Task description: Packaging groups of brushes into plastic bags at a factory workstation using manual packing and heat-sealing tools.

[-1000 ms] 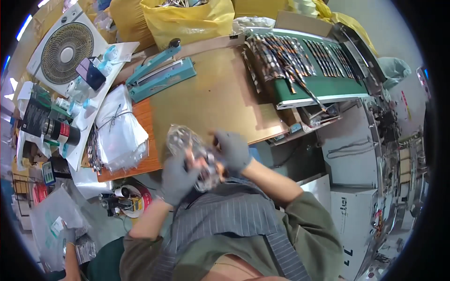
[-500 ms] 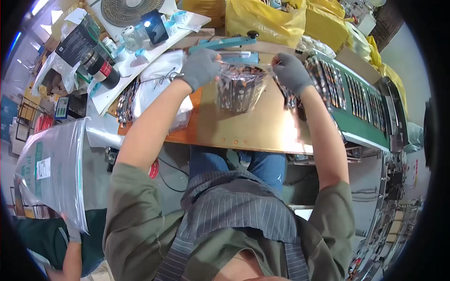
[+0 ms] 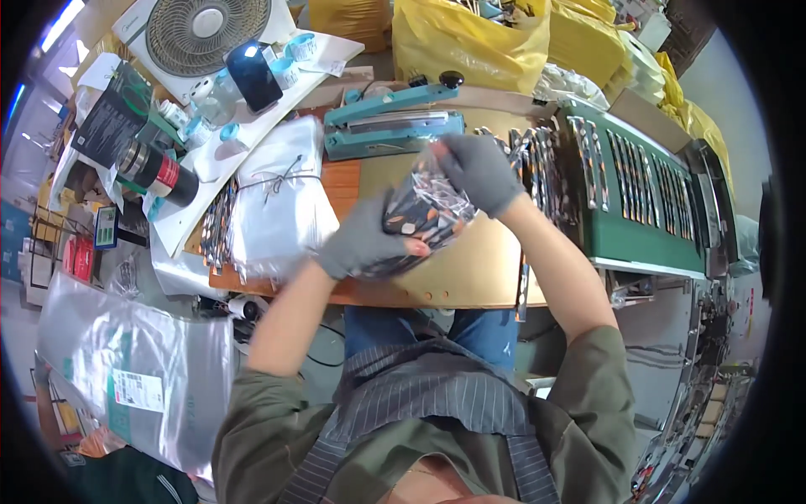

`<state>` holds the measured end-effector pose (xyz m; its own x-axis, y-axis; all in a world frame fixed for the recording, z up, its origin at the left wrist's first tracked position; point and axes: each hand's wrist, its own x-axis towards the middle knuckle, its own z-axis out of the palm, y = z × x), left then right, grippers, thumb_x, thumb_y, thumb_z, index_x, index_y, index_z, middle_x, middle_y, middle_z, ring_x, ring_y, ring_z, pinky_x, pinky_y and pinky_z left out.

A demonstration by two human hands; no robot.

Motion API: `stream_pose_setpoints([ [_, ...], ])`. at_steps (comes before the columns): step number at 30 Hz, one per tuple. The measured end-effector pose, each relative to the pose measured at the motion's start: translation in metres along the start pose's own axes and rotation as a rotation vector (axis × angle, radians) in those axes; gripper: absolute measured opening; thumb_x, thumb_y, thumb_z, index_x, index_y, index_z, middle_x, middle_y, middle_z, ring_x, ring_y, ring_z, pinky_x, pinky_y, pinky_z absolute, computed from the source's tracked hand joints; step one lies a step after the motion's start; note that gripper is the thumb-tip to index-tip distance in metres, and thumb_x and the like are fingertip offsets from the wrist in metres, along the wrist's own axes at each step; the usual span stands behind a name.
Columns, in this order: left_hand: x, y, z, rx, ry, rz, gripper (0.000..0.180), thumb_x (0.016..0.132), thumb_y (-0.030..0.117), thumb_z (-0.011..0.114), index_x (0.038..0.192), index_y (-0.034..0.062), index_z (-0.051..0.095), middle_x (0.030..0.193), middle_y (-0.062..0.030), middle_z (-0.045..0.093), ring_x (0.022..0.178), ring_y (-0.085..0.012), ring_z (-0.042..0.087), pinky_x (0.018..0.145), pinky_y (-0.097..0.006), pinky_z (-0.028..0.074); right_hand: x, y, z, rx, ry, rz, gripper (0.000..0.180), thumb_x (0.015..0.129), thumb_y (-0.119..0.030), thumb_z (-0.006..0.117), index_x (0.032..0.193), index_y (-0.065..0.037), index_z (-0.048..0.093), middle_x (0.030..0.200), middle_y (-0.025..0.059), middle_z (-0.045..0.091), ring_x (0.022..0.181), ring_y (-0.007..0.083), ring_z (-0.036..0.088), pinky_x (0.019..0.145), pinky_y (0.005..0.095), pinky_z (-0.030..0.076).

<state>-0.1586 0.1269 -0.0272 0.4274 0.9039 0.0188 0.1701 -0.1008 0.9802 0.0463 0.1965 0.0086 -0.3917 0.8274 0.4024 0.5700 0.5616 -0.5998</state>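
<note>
A clear plastic bag point(image 3: 428, 206) filled with dark, patterned slim packets is tilted above the table between my hands. My left hand point(image 3: 369, 238), in a grey fingerless glove, is wrapped round its lower left side. At its top, my right hand point(image 3: 485, 175), gloved alike, grips the bag's upper end. Both hands are slightly smeared by motion. Just behind them stands a teal hand-lever heat sealer point(image 3: 390, 124) with its arm raised. A stack of flat clear bags point(image 3: 281, 202) tied with string lies left of my left hand. Loose dark strip packets point(image 3: 541, 172) lie beside my right hand.
A green conveyor point(image 3: 596, 231) with rows of strip packets runs along the right. A white shelf point(image 3: 210, 185) at left carries a thermos point(image 3: 158, 172), a phone point(image 3: 253, 74) and jars. Yellow bags point(image 3: 470, 42) stand behind. At lower left another person holds a large clear bag point(image 3: 159, 370).
The filled bag, upright before the sealer, has come nearer and tilted. My left hand has moved from its top edge to its lower side. The other person's large bag has swung round.
</note>
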Motion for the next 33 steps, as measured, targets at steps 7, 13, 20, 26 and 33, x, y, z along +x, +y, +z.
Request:
stream_pose_setpoints([
  [7,0.046,-0.085,0.0,-0.182,0.366,-0.076,0.034,0.079,0.028,0.07,0.1,0.0012,0.064,0.09,-0.0038,0.066,0.082,-0.0088,0.057,0.075,-0.027,0.046,0.021,0.057,0.028,0.532,-0.304,0.469,0.051,0.087,-0.048,0.053,0.095,0.001,0.064,0.067,0.003,0.059,0.064,0.0063,0.051,0.055,0.0231,0.042],
  [13,0.057,-0.087,-0.002,-0.297,0.189,-0.157,0.038,0.074,0.028,0.073,0.098,-0.0001,0.064,0.091,-0.0047,0.064,0.08,-0.0102,0.058,0.075,-0.025,0.046,0.028,0.069,0.048,-0.522,-0.216,-0.073,0.043,0.087,-0.046,0.054,0.093,-0.004,0.061,0.063,0.0136,0.061,0.054,0.0225,0.059,0.053,0.032,0.045],
  [20,0.066,-0.123,-0.007,-0.346,0.237,-0.337,0.032,0.073,0.022,0.073,0.094,-0.0001,0.065,0.084,-0.0044,0.064,0.075,-0.0112,0.059,0.071,-0.026,0.047,0.038,0.087,0.04,0.242,0.018,0.313,0.04,0.087,-0.041,0.056,0.093,-0.001,0.057,0.078,0.0192,0.063,0.074,0.0339,0.061,0.067,0.0383,0.047],
  [26,0.068,-0.09,-0.006,-0.287,0.132,-0.533,0.041,0.065,0.027,0.08,0.093,0.0006,0.065,0.083,-0.0034,0.063,0.075,-0.0108,0.058,0.068,-0.026,0.046,0.043,0.096,0.078,-0.225,0.03,0.029,0.026,0.085,-0.032,0.058,0.085,-0.006,0.059,0.069,0.0192,0.06,0.065,0.0384,0.059,0.059,0.0422,0.046],
  [33,0.097,-0.138,-0.016,-0.493,0.323,-0.412,0.04,0.065,0.031,0.081,0.087,0.0013,0.066,0.078,-0.0047,0.064,0.069,-0.0122,0.058,0.063,-0.028,0.046,0.146,0.1,0.034,-0.239,0.44,0.2,0.031,0.079,-0.038,0.061,0.084,-0.007,0.06,0.085,0.0128,0.062,0.076,0.0325,0.061,0.068,0.0441,0.047],
])
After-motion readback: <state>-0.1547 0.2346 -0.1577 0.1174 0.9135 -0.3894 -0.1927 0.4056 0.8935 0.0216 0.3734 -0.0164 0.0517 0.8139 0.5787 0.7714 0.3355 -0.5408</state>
